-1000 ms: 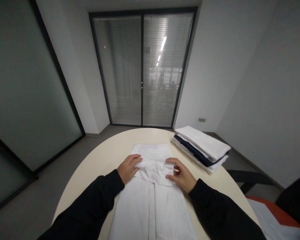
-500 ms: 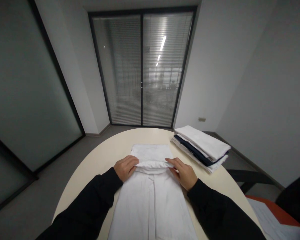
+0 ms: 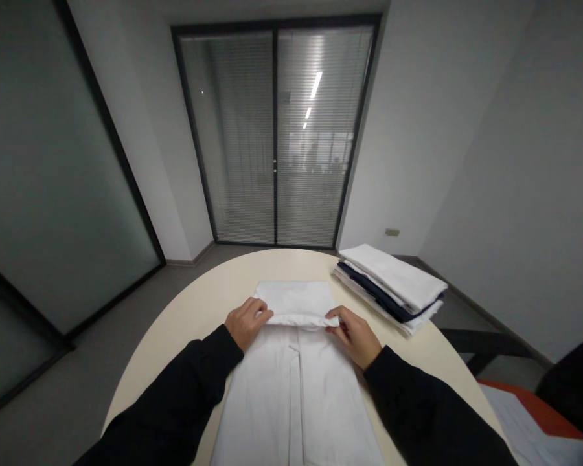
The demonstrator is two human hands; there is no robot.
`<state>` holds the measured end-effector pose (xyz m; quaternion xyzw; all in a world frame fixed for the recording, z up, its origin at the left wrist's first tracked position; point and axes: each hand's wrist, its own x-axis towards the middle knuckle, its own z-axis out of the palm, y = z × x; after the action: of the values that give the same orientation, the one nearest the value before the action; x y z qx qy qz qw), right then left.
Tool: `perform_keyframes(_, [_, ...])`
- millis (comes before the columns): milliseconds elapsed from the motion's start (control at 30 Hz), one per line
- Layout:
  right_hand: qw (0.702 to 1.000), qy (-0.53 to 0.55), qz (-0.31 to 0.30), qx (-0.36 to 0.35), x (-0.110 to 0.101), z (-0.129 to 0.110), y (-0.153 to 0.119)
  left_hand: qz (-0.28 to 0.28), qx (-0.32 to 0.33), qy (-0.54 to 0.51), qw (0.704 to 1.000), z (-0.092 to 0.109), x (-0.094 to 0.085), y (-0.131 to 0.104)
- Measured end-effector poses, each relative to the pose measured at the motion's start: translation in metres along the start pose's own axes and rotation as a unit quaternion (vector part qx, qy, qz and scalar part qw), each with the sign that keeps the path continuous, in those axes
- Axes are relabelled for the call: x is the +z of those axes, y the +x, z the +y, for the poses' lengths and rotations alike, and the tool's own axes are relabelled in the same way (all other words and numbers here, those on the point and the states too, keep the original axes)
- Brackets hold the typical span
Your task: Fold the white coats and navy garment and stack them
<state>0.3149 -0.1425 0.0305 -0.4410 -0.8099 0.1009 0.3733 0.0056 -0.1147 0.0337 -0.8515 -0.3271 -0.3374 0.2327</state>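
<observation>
A long white garment (image 3: 272, 388) lies lengthwise on the round table, with a seam or slit running down its middle. Its far part is doubled over into a flat panel, and the near edge of that panel forms a thick fold (image 3: 298, 320) across the cloth. At the left end of this fold, my left hand (image 3: 247, 322) is closed on the edge, thumb on top. My right hand (image 3: 354, 333) pinches the right end between thumb and fingers. Cloth hides some of the fingertips on both sides.
Folded white and dark navy cloths form a stack (image 3: 391, 285) at the table's right rim. The cream round table (image 3: 175, 336) has a chair (image 3: 486, 343) to its right, near papers and an orange-red item (image 3: 539, 404). Glass doors with blinds (image 3: 274, 136) stand beyond.
The fold has flattened and narrowed against the cloth below it. My left hand has shifted slightly up and right, its thumb now on top; my right hand has barely moved.
</observation>
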Motion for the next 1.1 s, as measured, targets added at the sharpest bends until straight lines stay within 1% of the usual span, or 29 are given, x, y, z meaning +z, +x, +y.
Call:
perform_keyframes(33, [1.000,0.007,0.004,0.007,0.000,0.001,0.000,0.003,-0.003,-0.008,1.000,-0.001,0.000,-0.001])
perform_keyframes(100, [1.000,-0.006,-0.012,-0.014,-0.001,0.002,-0.002,-0.017,0.005,-0.039,0.999,-0.003,0.000,-0.004])
perform_keyframes(200, [0.992,-0.094,-0.055,-0.067,-0.004,0.000,-0.004,-0.082,0.030,-0.078,0.993,-0.003,0.000,-0.009])
perform_keyframes(267, [0.979,-0.172,-0.065,-0.091,-0.006,-0.006,-0.003,-0.101,0.029,-0.073,0.992,-0.003,-0.001,-0.012])
perform_keyframes(367, [0.955,-0.269,-0.043,-0.114,-0.006,-0.019,0.001,-0.092,0.038,-0.064,0.993,-0.002,-0.002,-0.011])
perform_keyframes(500, [0.937,-0.331,-0.003,-0.110,-0.003,-0.029,0.005,-0.073,0.048,-0.081,0.993,0.000,-0.003,-0.008])
perform_keyframes(600, [0.930,-0.349,-0.018,-0.112,-0.001,-0.025,0.007,-0.075,0.052,-0.083,0.992,0.002,-0.004,-0.008])
perform_keyframes(700, [0.927,-0.354,-0.042,-0.119,0.000,-0.020,0.008,-0.074,0.054,-0.053,0.994,0.003,-0.004,-0.007])
perform_keyframes(833, [0.924,-0.348,-0.054,-0.148,-0.001,-0.017,0.009,-0.042,0.050,0.013,0.998,0.004,0.000,-0.004])
perform_keyframes(900, [0.924,-0.347,-0.059,-0.148,-0.002,-0.017,0.010,-0.029,0.051,0.036,0.998,0.003,0.002,-0.003])
perform_keyframes(933, [0.925,-0.345,-0.065,-0.146,-0.003,-0.016,0.010,-0.030,0.056,0.038,0.997,0.002,0.003,-0.003])
perform_keyframes(1000, [0.926,-0.332,-0.098,-0.154,-0.005,-0.014,0.009,-0.062,0.078,0.016,0.995,0.000,0.002,-0.004])
perform_keyframes(1067, [0.926,-0.306,-0.141,-0.170,-0.007,-0.011,0.007,-0.123,0.091,-0.038,0.987,-0.003,-0.004,-0.005])
perform_keyframes(1100, [0.927,-0.292,-0.158,-0.176,-0.008,-0.009,0.006,-0.152,0.087,-0.069,0.982,-0.004,-0.008,-0.006])
